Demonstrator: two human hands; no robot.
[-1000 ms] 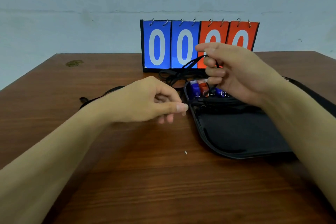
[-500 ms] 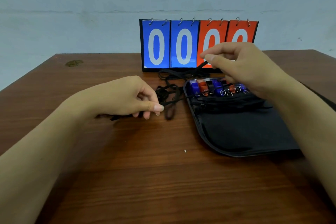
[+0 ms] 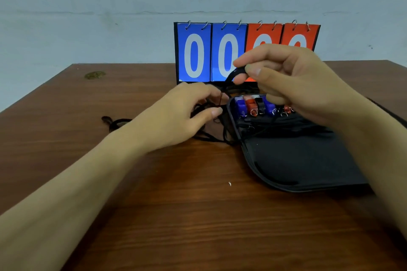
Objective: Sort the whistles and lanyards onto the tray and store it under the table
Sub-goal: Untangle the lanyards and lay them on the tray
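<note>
I see the right hand (image 3: 293, 81) raised over the far end of the black tray (image 3: 304, 160), thumb and forefinger pinching a black lanyard strap (image 3: 236, 72) that hangs down to the pile. Left hand (image 3: 185, 114) sits just left of the tray, fingers curled into the tangle of black lanyards (image 3: 211, 125) on the table (image 3: 176, 215); I read that as gripping a cord. Whistles (image 3: 253, 106), blue, red and black, line the tray's far edge, more lanyards bundled just nearer. Scoreboard (image 3: 211, 53) stands behind the tray, showing zeros
</note>
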